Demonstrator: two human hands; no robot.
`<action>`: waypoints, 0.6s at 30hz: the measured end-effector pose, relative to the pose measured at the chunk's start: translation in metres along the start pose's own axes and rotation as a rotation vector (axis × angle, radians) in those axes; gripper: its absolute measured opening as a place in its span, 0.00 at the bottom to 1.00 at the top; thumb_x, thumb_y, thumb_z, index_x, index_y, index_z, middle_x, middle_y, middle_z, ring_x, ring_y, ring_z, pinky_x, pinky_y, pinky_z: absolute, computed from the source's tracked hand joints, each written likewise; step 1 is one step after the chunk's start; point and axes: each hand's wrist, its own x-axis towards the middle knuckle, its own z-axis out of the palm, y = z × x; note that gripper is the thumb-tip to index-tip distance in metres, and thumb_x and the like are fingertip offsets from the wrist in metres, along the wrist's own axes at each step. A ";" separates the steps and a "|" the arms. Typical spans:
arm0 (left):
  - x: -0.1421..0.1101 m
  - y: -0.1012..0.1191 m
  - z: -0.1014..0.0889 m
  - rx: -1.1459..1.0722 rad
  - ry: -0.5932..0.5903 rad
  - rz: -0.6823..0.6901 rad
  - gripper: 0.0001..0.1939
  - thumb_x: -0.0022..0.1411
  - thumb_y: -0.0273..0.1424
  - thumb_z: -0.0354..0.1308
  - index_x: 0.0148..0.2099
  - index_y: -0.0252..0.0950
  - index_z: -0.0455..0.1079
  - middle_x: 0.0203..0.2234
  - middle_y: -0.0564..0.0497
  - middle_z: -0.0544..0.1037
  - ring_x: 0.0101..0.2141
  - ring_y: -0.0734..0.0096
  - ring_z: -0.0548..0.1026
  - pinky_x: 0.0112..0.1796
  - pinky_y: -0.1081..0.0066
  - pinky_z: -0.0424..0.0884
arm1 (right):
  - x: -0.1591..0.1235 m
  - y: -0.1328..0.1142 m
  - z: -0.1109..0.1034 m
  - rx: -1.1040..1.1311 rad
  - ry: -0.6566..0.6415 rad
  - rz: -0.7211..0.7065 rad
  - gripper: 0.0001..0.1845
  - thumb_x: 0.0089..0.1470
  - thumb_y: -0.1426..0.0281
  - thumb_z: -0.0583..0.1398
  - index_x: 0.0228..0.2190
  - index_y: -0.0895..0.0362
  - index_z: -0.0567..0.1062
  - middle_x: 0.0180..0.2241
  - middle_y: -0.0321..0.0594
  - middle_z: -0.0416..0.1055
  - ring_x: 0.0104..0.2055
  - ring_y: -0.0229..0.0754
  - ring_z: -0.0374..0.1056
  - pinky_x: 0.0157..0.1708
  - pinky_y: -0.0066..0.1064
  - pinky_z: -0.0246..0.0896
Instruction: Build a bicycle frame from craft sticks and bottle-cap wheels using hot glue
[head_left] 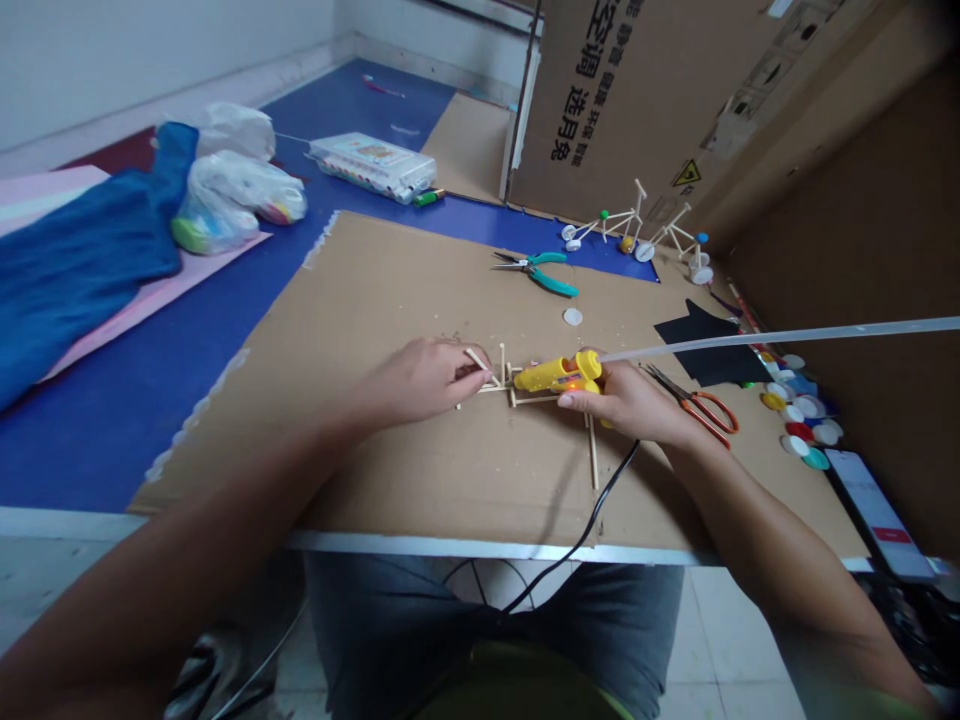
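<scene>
My right hand (634,405) grips a yellow glue gun (555,373) with a long clear glue stick (780,336) sticking out of its back. Its nozzle points left at a small frame of wooden sticks (510,388) lying on the cardboard sheet (420,290). My left hand (424,380) pinches one stick of that frame at its left end, fingers closed on it. One loose wooden stick (592,450) lies just below my right hand. The gun's black cord (592,520) runs off the table's front edge.
Teal-handled pliers (541,272), a white bottle cap (572,317), orange-handled scissors (701,405), black paper (709,345) and several coloured caps (799,415) lie around. Two stick-and-cap bicycle models (637,232) stand at the back. Plastic bags (232,190), blue cloth (82,250) and a marker box (371,165) sit left.
</scene>
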 end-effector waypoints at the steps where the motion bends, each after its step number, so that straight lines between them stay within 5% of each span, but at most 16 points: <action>1: 0.000 0.000 0.000 0.001 -0.003 -0.002 0.18 0.68 0.36 0.48 0.42 0.40 0.80 0.41 0.50 0.85 0.38 0.66 0.80 0.40 0.70 0.70 | 0.000 0.001 0.000 0.000 -0.002 0.009 0.22 0.58 0.54 0.65 0.44 0.58 0.80 0.43 0.45 0.80 0.44 0.51 0.76 0.46 0.40 0.70; 18: 0.000 -0.001 0.001 -0.007 0.007 -0.007 0.18 0.68 0.36 0.49 0.42 0.39 0.81 0.41 0.49 0.84 0.38 0.66 0.80 0.40 0.70 0.70 | 0.001 0.008 0.002 0.044 0.013 -0.021 0.23 0.57 0.54 0.66 0.46 0.58 0.81 0.45 0.45 0.80 0.46 0.51 0.76 0.48 0.40 0.71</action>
